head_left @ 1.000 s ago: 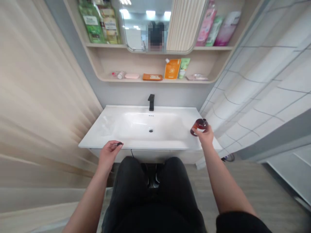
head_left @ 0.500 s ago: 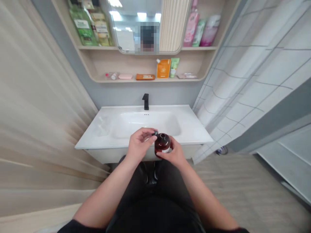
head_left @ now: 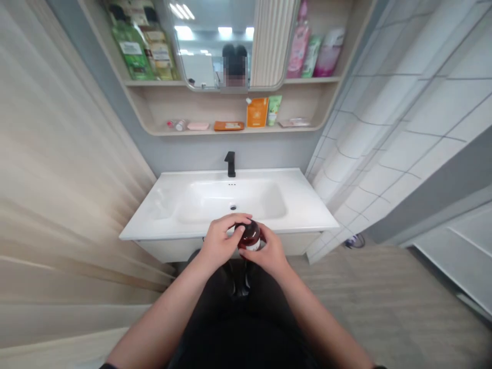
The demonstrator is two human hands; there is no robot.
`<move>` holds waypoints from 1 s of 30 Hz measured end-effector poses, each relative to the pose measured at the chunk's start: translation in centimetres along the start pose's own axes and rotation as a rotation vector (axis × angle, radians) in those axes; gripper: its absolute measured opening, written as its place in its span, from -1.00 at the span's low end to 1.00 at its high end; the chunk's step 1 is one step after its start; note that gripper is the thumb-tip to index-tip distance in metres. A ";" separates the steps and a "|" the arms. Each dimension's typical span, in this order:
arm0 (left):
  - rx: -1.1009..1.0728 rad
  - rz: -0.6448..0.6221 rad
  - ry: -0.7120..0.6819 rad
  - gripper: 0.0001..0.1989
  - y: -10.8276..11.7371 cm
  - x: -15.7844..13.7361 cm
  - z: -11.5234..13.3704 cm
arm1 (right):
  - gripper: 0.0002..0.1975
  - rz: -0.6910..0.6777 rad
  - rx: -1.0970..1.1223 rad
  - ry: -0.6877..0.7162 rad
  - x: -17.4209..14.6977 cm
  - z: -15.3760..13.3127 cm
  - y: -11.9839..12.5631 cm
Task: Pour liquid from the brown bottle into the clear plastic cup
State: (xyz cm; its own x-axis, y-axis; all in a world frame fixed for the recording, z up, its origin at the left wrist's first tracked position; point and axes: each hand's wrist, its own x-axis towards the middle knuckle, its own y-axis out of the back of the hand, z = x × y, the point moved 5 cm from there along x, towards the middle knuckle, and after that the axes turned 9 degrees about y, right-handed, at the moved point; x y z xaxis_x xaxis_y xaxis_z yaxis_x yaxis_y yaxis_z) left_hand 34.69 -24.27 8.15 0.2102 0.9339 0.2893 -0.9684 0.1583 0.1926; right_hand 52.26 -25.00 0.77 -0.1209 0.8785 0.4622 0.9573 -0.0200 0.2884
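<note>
Just in front of the sink's near edge I hold a brown, glossy bottle [head_left: 252,237] with a white label on its side. My right hand [head_left: 272,250] is wrapped round the bottle's right side and front. Over the bottle's mouth, my left hand [head_left: 222,239] pinches a small black cap [head_left: 242,224] between thumb and fingers. Those fingers mostly hide the cap and the neck, so I cannot tell how firmly the cap sits. The bottle is roughly upright.
A white sink [head_left: 272,197] with a black faucet [head_left: 230,164] lies ahead. Above it, a wall cabinet [head_left: 154,102] holds several toiletry bottles, an orange pouch [head_left: 257,113] and a mirror [head_left: 215,31]. Curtains hang at left and right.
My left hand has brought the black cap from beside the bottle onto its mouth. Both hands and the bottle have shifted slightly left and lower in view.
</note>
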 end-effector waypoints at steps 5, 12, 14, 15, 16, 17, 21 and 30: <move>-0.111 -0.045 0.067 -0.71 -0.5 1.0 -0.9 | -0.18 -0.008 0.009 0.022 0.1 0.7 0.7; -0.290 -0.133 0.065 -0.54 0.3 1.9 -0.2 | -0.15 -0.057 0.022 0.058 0.3 -0.8 2.6; -0.234 -0.123 0.071 -0.55 0.3 2.0 0.2 | -0.17 -0.061 0.027 0.060 0.3 -1.1 2.8; -0.220 -0.118 0.071 -0.58 0.3 2.0 0.3 | -0.17 -0.062 0.026 0.064 0.3 -1.2 2.9; -0.219 -0.121 0.068 -0.63 0.3 2.0 0.5 | -0.16 -0.061 0.019 0.070 0.3 -1.2 2.9; -0.221 -0.132 0.065 -0.65 0.2 2.0 0.6 | -0.16 -0.062 0.009 0.075 0.3 -1.3 2.8; -0.124 -0.070 0.042 -0.63 -0.4 1.3 0.9 | -0.17 -0.065 -0.031 0.077 0.0 -1.4 2.7; -0.143 0.096 0.112 -0.71 -1.0 -1.0 -0.4 | -0.20 -0.139 0.023 0.090 -0.3 -1.6 2.2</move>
State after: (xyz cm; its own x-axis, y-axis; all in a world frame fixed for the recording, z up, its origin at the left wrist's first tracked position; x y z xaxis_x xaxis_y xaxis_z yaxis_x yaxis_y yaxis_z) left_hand 35.40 -25.22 7.29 0.1078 0.9755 0.1918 -0.9941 0.1036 0.0314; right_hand 53.96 -26.08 2.56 -0.2750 0.8259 0.4922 0.9351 0.1108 0.3366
